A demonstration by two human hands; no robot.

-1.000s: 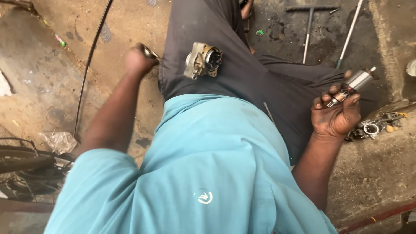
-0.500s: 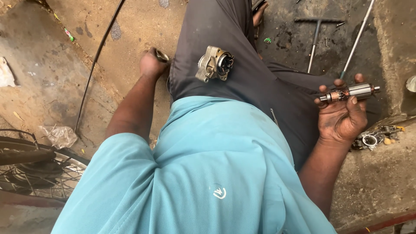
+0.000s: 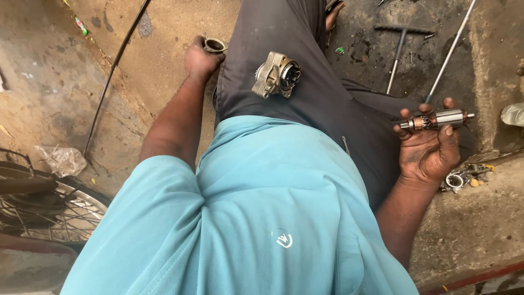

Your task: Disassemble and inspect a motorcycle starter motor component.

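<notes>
Inspection step: right hand (image 3: pixel 428 155) pinches motor armature (image 3: pixel 436 119) in fingertips; left hand (image 3: pixel 199 59) grips small metal ring (image 3: pixel 215 45); housing (image 3: pixel 277 75) lies between them; refit likely needs shaft alignment

Location: a roadside repair workshop at ground level. Indicators: oil-stained concrete floor (image 3: pixel 164 65); long steel T-handle wrench (image 3: pixel 397 52) at 1 o'clock; spoked bicycle wheel (image 3: pixel 49 210) at 8 o'clock; loose metal parts (image 3: pixel 464 176) at 3 o'clock.

Bare, stained concrete floor (image 3: pixel 49 82) in daylight; spoked wheel (image 3: pixel 49 210) lay near left, oily dark patch (image 3: pixel 382 49) far right.
</notes>
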